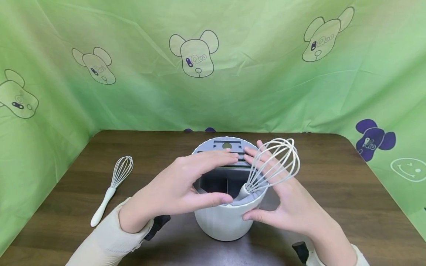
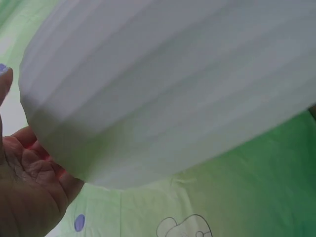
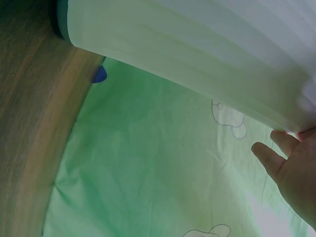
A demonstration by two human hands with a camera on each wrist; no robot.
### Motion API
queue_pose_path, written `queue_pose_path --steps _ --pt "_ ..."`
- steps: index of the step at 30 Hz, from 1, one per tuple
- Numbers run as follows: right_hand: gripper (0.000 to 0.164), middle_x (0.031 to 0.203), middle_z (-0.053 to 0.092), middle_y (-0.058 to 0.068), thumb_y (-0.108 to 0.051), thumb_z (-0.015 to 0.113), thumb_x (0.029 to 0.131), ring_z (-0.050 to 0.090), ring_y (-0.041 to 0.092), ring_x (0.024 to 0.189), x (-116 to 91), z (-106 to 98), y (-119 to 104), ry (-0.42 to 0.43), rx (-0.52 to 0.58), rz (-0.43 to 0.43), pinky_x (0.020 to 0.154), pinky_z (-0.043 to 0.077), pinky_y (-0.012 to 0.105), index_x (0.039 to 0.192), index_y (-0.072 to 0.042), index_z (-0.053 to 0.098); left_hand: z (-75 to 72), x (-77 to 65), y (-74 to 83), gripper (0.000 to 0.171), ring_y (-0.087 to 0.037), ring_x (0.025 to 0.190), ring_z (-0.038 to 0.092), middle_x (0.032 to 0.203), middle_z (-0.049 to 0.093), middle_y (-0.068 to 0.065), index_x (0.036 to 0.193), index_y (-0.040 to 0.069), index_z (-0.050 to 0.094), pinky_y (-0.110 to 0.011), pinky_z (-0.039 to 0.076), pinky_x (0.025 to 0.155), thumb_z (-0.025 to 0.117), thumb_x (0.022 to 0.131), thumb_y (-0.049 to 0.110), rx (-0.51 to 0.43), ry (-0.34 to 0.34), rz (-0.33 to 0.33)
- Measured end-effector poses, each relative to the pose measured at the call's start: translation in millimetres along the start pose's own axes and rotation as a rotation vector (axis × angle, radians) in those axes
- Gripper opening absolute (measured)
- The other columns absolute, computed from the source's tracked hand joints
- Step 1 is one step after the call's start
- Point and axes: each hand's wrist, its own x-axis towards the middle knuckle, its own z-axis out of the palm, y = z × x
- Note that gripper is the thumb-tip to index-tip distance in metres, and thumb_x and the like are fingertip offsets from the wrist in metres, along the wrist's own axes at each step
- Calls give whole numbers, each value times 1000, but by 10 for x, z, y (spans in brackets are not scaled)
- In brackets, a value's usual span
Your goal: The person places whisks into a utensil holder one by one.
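A white, ribbed utensil holder [image 1: 222, 223] with a grey rim and dark compartments stands upright on the table. One whisk [image 1: 245, 191] is inside it, handle down, leaning to the right with its pale wires above the rim. My left hand [image 1: 181, 183] lies at the holder's left, fairly straight fingers across the top and thumb near the front rim. On the other side my right hand [image 1: 283, 201] has its fingers spread behind the whisk wires and its thumb by the holder's front wall. Both wrist views show the ribbed wall [image 2: 173, 89] close up, with fingers near the rim.
A second, smaller whisk [image 1: 105, 203] with a white handle lies on the brown wooden table [image 1: 336, 177] at the left. Behind the table hangs a green curtain [image 1: 253, 92] printed with cartoon heads.
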Motion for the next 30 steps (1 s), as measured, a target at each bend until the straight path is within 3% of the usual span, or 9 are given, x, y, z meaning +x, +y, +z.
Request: queue_pose_path --steps 5,11,17,26,30 --pt "102 162 32 9 -59 80 73 12 28 156 -1 -2 -2 -1 1 -4 125 12 24 150 -6 39 -29 -68 -39 71 -17 144 42 144 57 4 141 12 54 -40 37 117 77 83 47 149 -59 -23" --pt "100 161 33 12 -58 79 74 13 30 155 -2 11 7 19 11 -39 125 12 24 149 -3 41 -73 -123 -67 86 -16 151 29 152 48 9 150 20 43 -58 34 115 69 81 65 276 -117 -63" --pt "99 160 34 12 -57 79 74 13 29 155 -2 16 13 27 8 -51 124 13 24 148 -3 41 -116 -187 -116 94 -15 156 11 162 30 11 158 26 26 -70 26 113 53 84 78 347 -171 -99" --pt "100 160 34 11 -56 81 73 14 29 155 12 15 3 24 16 -40 124 13 24 148 -3 42 -179 -258 -129 104 -17 157 -1 167 10 13 160 30 13 -77 18 111 32 79 92 434 -194 -170" --pt "100 160 33 11 -56 81 73 14 29 155 20 17 2 22 18 -38 124 14 23 148 -3 42 -216 -298 -144 108 -17 156 -2 167 5 15 160 31 11 -78 15 110 39 76 92 471 -204 -198"
